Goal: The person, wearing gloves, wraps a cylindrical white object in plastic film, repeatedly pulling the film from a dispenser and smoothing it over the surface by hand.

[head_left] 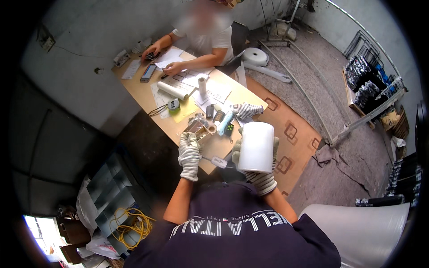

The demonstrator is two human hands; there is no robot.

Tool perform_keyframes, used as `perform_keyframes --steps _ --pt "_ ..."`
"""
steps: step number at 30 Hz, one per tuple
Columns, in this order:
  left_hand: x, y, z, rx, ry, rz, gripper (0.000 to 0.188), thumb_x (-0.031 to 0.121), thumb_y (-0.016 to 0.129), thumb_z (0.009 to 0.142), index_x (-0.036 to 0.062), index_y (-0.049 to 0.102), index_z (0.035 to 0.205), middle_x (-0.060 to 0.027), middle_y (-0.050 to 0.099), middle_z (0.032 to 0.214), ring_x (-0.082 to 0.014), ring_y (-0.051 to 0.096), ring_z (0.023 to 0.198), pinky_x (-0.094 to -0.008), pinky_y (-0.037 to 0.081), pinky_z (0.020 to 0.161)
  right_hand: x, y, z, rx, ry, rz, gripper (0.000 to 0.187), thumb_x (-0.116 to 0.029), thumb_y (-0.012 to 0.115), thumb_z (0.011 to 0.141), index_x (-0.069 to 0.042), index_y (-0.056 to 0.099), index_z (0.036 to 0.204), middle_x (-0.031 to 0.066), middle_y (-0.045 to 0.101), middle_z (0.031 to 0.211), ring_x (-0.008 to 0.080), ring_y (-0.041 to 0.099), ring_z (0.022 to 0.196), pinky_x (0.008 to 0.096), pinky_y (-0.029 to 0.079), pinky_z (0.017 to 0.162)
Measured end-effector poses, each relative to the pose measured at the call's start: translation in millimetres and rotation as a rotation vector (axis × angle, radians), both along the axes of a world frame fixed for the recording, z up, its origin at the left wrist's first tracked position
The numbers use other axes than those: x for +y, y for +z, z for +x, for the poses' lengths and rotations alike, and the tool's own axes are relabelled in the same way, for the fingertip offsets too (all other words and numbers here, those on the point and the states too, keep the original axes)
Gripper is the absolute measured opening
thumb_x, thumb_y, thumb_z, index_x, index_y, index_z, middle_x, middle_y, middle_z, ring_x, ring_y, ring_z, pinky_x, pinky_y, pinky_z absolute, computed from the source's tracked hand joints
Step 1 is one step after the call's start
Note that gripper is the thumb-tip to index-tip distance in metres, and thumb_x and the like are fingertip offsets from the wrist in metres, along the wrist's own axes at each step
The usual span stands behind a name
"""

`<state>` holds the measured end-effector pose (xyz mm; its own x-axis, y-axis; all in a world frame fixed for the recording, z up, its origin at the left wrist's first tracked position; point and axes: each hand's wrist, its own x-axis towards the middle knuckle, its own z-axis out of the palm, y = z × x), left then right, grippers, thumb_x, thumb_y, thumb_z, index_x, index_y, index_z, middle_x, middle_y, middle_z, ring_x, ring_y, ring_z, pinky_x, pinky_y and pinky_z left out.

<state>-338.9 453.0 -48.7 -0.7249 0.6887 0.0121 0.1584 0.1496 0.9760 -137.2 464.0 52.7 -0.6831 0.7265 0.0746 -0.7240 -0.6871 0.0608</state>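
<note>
My right hand (236, 153), in a striped knit glove, is wrapped around an upright roll of whitish translucent film (256, 147), which it holds up by the near right end of the table. The roll hides the palm and part of the fingers. My left hand (189, 149), gloved the same way, is at the table's near edge with its fingers curled, beside a small open cardboard box (204, 136) of little items. What those fingers hold, if anything, does not show. Next to the box lie a small cardboard core (212, 128), a light-blue cutter-like tool (225, 121) and a striped glove (247, 110).
Across the wooden table (147, 100), a seated person (203, 42) handles papers. A white roll (173, 90) and a green tape measure (173, 105) lie between us. A large film roll (357, 232) stands at right; a yellow cable (134, 227) hangs at lower left.
</note>
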Motion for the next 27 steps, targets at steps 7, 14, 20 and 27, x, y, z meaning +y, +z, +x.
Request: perform_keyframes --steps 7,14,20,27 --pt "3.9 -40.4 -12.9 0.204 0.056 0.098 0.022 0.021 0.055 0.089 -0.0010 0.056 0.087 -0.0099 0.062 0.075 -0.0149 0.057 0.064 -0.0283 0.046 0.061 0.8 -2.7 -3.5 0.063 0.055 -0.058 0.071 -0.056 0.067 0.070 -0.001 0.044 0.108 0.0046 0.043 0.086 0.0152 0.044 0.078 0.0291 0.044 0.071" --pt "-3.2 -34.1 -18.0 -0.413 -0.289 -0.006 0.009 0.016 0.058 0.087 0.0079 0.056 0.083 0.0009 0.054 0.066 -0.0056 0.046 0.053 -0.0225 0.039 0.045 3.6 -0.1 -6.7 0.168 0.067 -0.100 0.069 -0.052 0.069 0.070 0.000 0.045 0.108 0.0050 0.045 0.085 0.0167 0.046 0.080 0.0313 0.045 0.074" --pt "-20.3 -52.4 -82.3 -0.126 -0.246 -0.198 0.012 0.014 0.059 0.086 0.0043 0.058 0.092 -0.0063 0.062 0.083 -0.0164 0.058 0.070 -0.0293 0.049 0.068 6.3 4.3 -0.4 0.023 -0.003 -0.100 0.076 -0.054 0.069 0.070 -0.003 0.041 0.120 0.0118 0.047 0.100 0.0239 0.049 0.090 0.0386 0.046 0.082" --pt "-42.5 136.1 9.0 0.005 -0.476 0.178 0.025 0.016 0.053 0.090 0.0030 0.059 0.110 -0.0066 0.064 0.097 -0.0107 0.057 0.079 -0.0243 0.046 0.074 9.1 -4.4 -7.8 -0.082 -0.036 -0.055 0.071 -0.050 0.062 0.079 -0.003 0.039 0.127 0.0161 0.050 0.116 0.0302 0.051 0.105 0.0458 0.046 0.089"
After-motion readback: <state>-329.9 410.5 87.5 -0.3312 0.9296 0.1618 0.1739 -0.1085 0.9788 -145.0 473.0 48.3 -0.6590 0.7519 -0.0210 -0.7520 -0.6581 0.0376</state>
